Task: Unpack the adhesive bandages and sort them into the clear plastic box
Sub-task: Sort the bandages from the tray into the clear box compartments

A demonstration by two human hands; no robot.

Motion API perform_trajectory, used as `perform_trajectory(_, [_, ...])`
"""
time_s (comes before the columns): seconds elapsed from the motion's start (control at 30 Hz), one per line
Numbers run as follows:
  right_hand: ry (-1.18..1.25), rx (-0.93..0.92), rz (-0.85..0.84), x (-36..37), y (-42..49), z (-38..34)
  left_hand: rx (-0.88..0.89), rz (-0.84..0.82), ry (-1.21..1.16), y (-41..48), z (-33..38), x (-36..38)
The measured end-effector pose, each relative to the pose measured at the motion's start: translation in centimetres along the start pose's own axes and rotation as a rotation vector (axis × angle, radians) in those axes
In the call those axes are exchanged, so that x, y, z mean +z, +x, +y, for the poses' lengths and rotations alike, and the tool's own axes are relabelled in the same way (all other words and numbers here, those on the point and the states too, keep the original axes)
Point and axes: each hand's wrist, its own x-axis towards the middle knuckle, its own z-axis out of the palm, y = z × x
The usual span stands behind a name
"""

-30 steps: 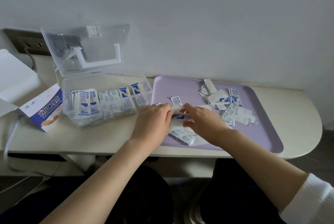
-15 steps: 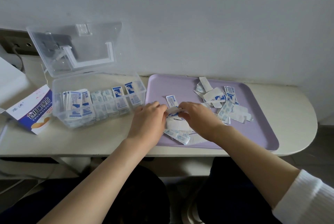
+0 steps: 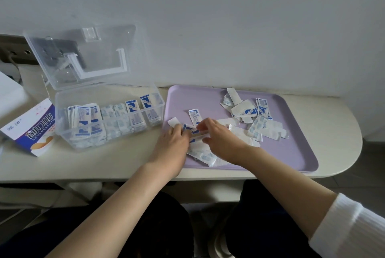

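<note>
The fingers (image 3: 205, 125) of the right hand (image 3: 224, 143) and those of the left hand (image 3: 173, 145) are curling inward and pinching one bundle (image 3: 196, 133) of wrapped bandages between them, over the near-left part of the purple tray (image 3: 291, 153). Neither hand is seen holding anything else.

Progress, as a judgement: the work is looking past the halfway mark.
- The clear plastic box (image 3: 125, 140) is standing on the surface (image 3: 104, 164) just left of the tray, with its lid (image 3: 87, 57) leaning open toward the wall.
- Upright rows of bandages are filling the box's compartments from end to end.
- The carton (image 3: 31, 130) is lying left of the box; whether anything is inside it cannot be told.

Awaiting sorting:
- the bundle in hand
- the heap (image 3: 205, 156) lying under the hands
- the single bandage (image 3: 194, 115) lying just beyond the hands
- the scattered cluster (image 3: 250, 116) toward the far right of the tray

Count: two hands, one box, one lid, one tray, one carton.
- In the box, some five groups are showing, each packed too tightly for a piece count.
- In the cluster, roughly a dozen pieces are overlapping, and no exact figure is being offered.
- The heap and the bundle cannot be counted.
</note>
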Motion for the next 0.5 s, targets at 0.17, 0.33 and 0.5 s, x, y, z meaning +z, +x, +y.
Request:
perform_trajectory(0.17, [0.044,-0.027,0.001,1.0,0.1,-0.7,0.012,0.007,0.06,0.2,0.2,0.4])
perform_trajectory(0.33, [-0.032,0.004,0.107,0.4,0.1,-1.2,-0.019,0.055,0.023,0.1,-0.5,0.3])
perform_trajectory(0.5, [-0.072,0.009,0.132,-0.1,0.2,-0.7,-0.13,0.053,-0.123,-0.3,-2.0,-0.8])
